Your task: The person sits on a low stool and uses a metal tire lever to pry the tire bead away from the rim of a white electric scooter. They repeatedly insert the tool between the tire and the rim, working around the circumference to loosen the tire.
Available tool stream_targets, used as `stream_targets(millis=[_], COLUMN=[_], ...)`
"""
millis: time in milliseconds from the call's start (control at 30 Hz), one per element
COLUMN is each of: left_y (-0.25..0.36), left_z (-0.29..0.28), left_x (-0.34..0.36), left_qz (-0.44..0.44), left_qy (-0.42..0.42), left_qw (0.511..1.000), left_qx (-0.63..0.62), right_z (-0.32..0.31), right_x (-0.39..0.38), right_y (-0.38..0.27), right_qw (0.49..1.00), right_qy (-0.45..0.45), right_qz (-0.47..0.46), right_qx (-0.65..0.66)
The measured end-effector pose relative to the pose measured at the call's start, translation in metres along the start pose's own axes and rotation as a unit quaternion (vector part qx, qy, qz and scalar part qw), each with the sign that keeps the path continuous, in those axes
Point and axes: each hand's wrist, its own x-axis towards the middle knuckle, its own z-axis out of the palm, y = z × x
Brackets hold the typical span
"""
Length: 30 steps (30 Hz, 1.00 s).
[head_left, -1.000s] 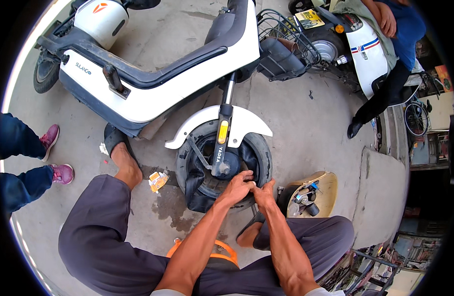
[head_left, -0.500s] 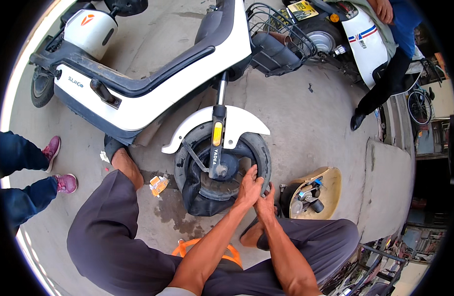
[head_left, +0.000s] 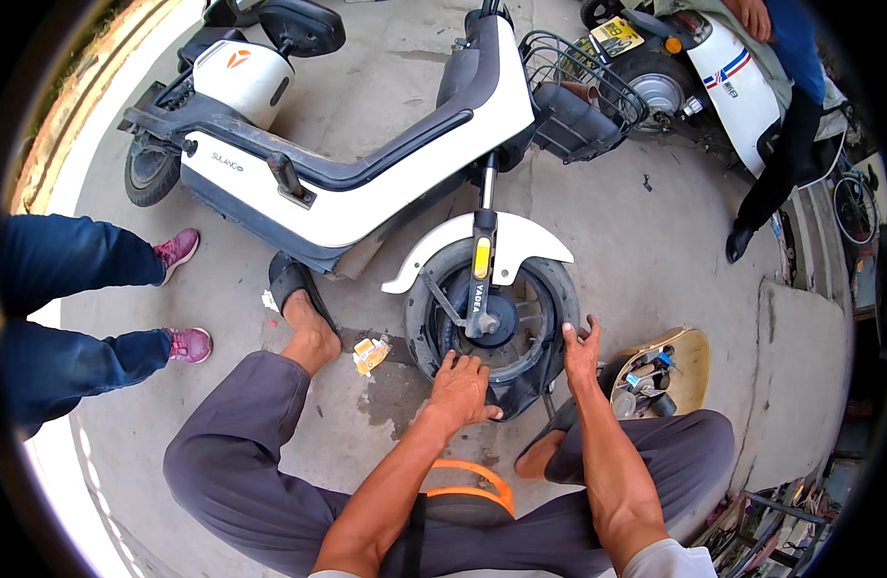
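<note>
My left hand (head_left: 460, 387) lies with fingers spread on the lower part of the white scooter's front wheel (head_left: 491, 316), over black rubber (head_left: 516, 393) that bulges out below the rim. My right hand (head_left: 582, 349) is at the wheel's right side, fingers apart, near or touching the tyre (head_left: 557, 297); contact is unclear. The wheel sits under a white mudguard (head_left: 535, 241) and fork (head_left: 481, 255). Beside my right arm is a cream container (head_left: 687, 368) with tools and small items inside.
A person's legs (head_left: 86, 249) stand at left. Another person's leg (head_left: 771, 186) is beside a second scooter (head_left: 724, 81) with a wire basket (head_left: 596, 83) nearby. An orange-rimmed object (head_left: 495, 482) lies between my legs, an orange-white packet (head_left: 371, 354) on the ground.
My hands have separated: the left moved down-left, the right up along the tyre. The black rubber now bulges at the wheel's lower right instead of its left. The view has shifted slightly.
</note>
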Motion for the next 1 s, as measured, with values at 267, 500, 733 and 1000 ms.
stream_targets(millis=[267,500,733,1000], left_y=[-0.006,-0.05,-0.015,-0.017], left_z=[-0.013,-0.02,0.033,0.009], left_x=[0.01,-0.011,-0.003,0.005], left_qz=[0.068,0.031,0.187,0.182], left_qy=[-0.215,0.105,0.16,0.126], left_qw=[0.958,0.974,0.966,0.972], left_qx=[0.178,0.199,0.074,-0.075], right_z=[0.06,0.058,0.077,0.059], right_x=[-0.048,-0.09,-0.055,-0.061], right_y=[0.14,0.05,0.094,0.072], right_qw=[0.977,0.976,0.987,0.962], right_qy=[0.038,-0.045,0.076,0.011], right_qz=[0.189,0.175,0.143,0.236], right_qx=[0.09,0.12,0.003,0.136])
